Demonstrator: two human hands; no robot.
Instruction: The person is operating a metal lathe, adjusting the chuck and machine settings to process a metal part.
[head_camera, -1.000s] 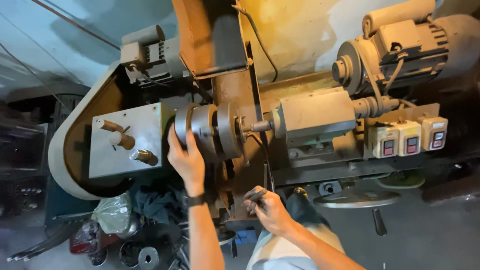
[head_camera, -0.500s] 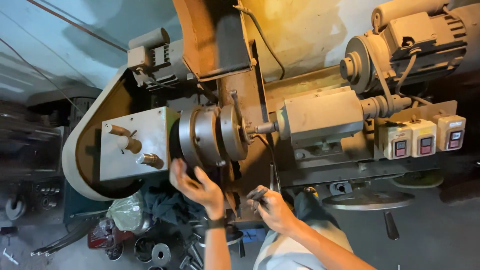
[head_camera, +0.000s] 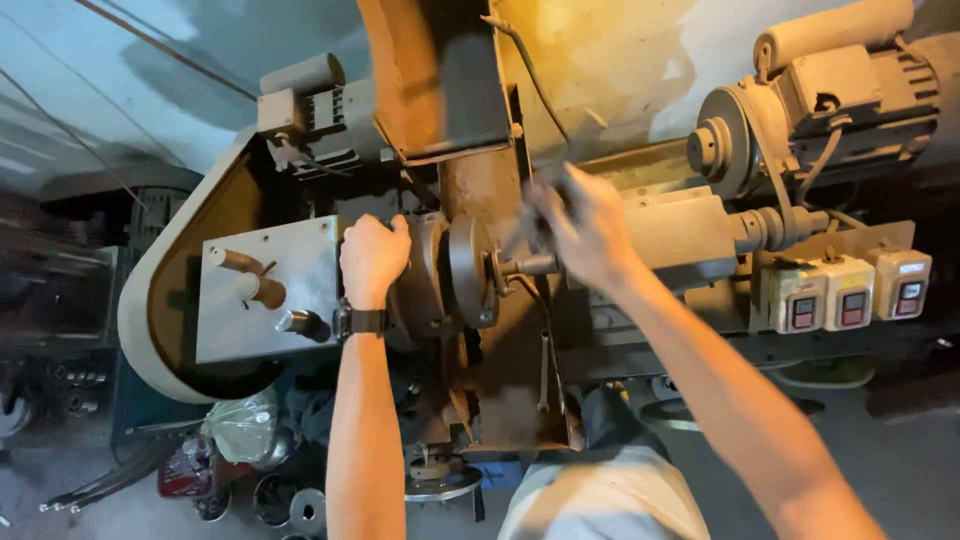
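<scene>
With the left hand (head_camera: 372, 262) closing round the chuck (head_camera: 432, 275) and the blurred right hand (head_camera: 580, 232) gripping some small tool just beside it, fingers are risking a pinch should the spindle (head_camera: 528, 266) turn.

Both forearms extend upward from the lower edge of the view, bare to the elbow. The left hand (head_camera: 372, 258) is closed in a fist-like grip, knuckles facing the camera, thumb side toward the right. A dark band encircles the left wrist; the wrist is straight and in line with the near-vertical forearm. The right hand (head_camera: 580, 225) is raised higher, reaching up and to the left, fingers curled; it is motion-blurred, so finger positions cannot be resolved. The right forearm runs diagonally from the lower right corner.
</scene>
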